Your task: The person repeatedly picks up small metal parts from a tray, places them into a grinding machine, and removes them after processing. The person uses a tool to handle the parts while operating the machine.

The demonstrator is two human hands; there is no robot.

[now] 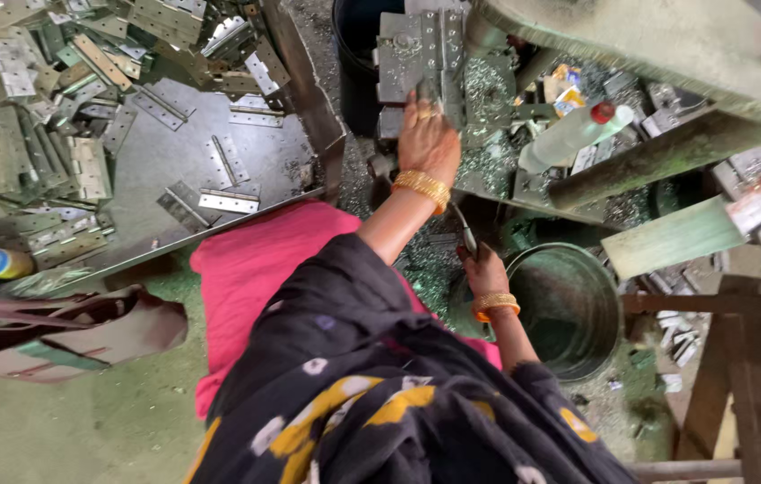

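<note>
A sheet-metal tray (165,152) of steel hinges (48,90) lay at ten o'clock. A round metal bucket (569,305) stood at four o'clock. The left hand (428,136), at twelve o'clock, pressed a hinge plate (425,90) against the press die (416,45); its grip could not be told. The right hand (486,269), beside the bucket, grasped a thin metal rod (465,231).

A sloping metal tray (156,157) sits at the person's left, with a heap of hinge plates (48,99) piled on its far side and a few plates lying loose nearer. Ahead stands the press block (421,54), the left hand (428,139) resting against it. The right hand (485,273) lies nearer, just left of the round bucket (569,309). A plastic bottle (569,134) lies right of the block.
</note>
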